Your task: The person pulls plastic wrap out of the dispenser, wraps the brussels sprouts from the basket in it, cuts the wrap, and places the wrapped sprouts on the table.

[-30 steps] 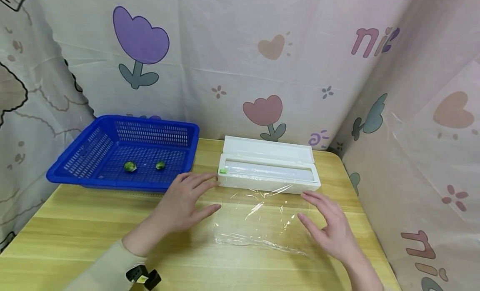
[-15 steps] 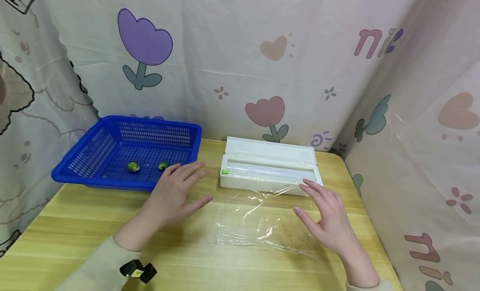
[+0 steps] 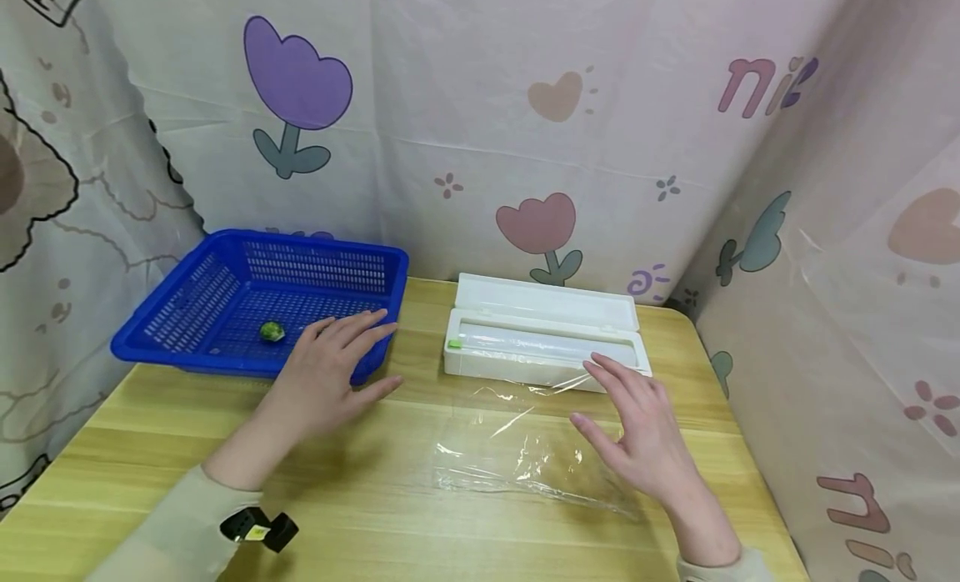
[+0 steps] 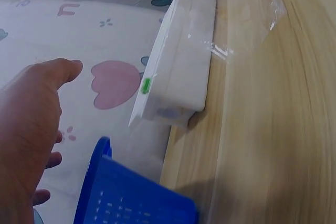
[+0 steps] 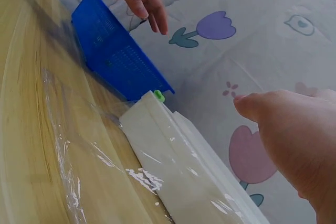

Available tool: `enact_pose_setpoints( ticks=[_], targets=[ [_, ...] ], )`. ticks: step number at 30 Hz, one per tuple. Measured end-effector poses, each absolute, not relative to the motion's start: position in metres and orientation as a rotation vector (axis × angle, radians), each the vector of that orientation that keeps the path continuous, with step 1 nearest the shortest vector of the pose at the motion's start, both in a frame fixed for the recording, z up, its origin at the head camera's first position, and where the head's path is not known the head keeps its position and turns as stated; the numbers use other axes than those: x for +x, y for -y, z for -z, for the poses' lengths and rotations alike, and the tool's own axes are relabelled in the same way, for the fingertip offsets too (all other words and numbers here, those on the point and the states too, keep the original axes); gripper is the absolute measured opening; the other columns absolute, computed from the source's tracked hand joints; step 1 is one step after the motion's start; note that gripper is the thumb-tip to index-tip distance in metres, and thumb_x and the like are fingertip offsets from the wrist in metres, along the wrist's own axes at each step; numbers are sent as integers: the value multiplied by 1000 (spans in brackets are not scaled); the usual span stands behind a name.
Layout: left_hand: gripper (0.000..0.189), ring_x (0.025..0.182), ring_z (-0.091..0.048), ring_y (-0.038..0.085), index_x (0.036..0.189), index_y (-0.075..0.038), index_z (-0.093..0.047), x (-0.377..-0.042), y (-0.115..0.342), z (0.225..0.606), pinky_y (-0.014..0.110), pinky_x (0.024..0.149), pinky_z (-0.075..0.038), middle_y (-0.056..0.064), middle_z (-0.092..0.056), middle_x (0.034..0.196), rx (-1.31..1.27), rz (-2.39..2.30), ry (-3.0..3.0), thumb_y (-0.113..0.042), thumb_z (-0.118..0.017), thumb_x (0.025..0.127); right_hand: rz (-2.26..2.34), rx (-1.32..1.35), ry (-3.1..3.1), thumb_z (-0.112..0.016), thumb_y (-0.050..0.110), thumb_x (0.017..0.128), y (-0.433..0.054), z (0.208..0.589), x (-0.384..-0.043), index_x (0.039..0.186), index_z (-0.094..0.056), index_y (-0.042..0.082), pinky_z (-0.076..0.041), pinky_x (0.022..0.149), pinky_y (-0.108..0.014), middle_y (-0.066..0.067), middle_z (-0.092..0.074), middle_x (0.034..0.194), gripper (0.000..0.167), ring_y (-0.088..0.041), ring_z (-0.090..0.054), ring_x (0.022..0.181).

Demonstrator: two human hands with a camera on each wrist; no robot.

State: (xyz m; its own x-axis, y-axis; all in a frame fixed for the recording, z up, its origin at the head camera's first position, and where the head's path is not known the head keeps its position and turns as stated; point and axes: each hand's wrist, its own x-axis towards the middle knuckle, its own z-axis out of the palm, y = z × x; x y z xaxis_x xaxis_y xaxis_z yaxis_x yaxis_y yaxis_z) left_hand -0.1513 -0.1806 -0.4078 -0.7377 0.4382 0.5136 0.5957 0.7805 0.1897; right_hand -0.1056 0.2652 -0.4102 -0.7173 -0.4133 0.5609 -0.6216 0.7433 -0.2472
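My left hand (image 3: 326,365) hovers over the front right corner of the blue plastic basket (image 3: 255,367), fingers spread and holding nothing. One Brussels sprout (image 3: 272,331) shows on the basket floor; a second spot there is hidden behind this hand. My right hand (image 3: 637,423) is held, fingers apart and gripping nothing, near the front right of a white cling film box (image 3: 480,364). The box lid (image 3: 547,302) stands open at the back, with the film roll inside. A sheet of clear cling film (image 3: 510,449) runs from the box onto the table.
A green slider (image 3: 454,343) sits at the box's left end. The wooden table (image 3: 360,524) stretches in front, and a printed curtain (image 3: 442,82) hangs close behind the basket and box. A black strap device (image 3: 258,528) is on the left wrist.
My left hand has moved left, from beside the cling film box to above the basket, now covering the second Brussels sprout. The right hand has shifted slightly left and up.
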Motion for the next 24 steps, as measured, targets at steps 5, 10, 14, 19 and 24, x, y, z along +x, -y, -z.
enact_pose_setpoints(
  ticks=[5, 10, 14, 19, 24],
  targets=[
    [72, 138, -52, 39, 148, -13, -61, -153, 192, 405, 68, 111, -35, 13, -55, 154, -750, 486, 2536, -48, -83, 89, -593, 795, 2474, -77, 37, 92, -261, 413, -107, 152, -56, 11, -36, 104, -57, -13, -54, 154, 69, -35, -53, 136],
    [65, 136, -53, 43, 150, -15, -59, -162, 208, 396, 72, 109, -35, 13, -56, 154, -675, 539, 2611, -48, -76, 97, -610, 803, 2475, -79, 35, 91, -261, 417, -107, 150, -58, 9, -36, 104, -56, -12, -56, 153, 68, -35, -54, 134],
    [58, 136, -53, 45, 151, -17, -58, -178, 228, 388, 74, 106, -37, 14, -56, 152, -580, 645, 2703, -44, -71, 102, -631, 824, 2477, -82, 32, 89, -264, 423, -104, 147, -60, 7, -39, 99, -54, -12, -58, 150, 66, -35, -55, 132],
    [57, 133, -56, 42, 154, -18, -55, -200, 253, 388, 66, 98, -49, 14, -55, 153, -522, 774, 2831, -44, -66, 105, -667, 869, 2531, -84, 28, 90, -273, 435, -95, 146, -61, 8, -40, 107, -53, -8, -59, 149, 64, -32, -55, 133],
    [57, 128, -59, 41, 154, -14, -55, -214, 270, 390, 65, 94, -51, 18, -57, 149, -560, 762, 2926, -43, -65, 106, -675, 890, 2610, -84, 27, 92, -288, 450, -84, 146, -62, 14, -30, 118, -33, -4, -60, 147, 59, -27, -54, 134]
  ],
)
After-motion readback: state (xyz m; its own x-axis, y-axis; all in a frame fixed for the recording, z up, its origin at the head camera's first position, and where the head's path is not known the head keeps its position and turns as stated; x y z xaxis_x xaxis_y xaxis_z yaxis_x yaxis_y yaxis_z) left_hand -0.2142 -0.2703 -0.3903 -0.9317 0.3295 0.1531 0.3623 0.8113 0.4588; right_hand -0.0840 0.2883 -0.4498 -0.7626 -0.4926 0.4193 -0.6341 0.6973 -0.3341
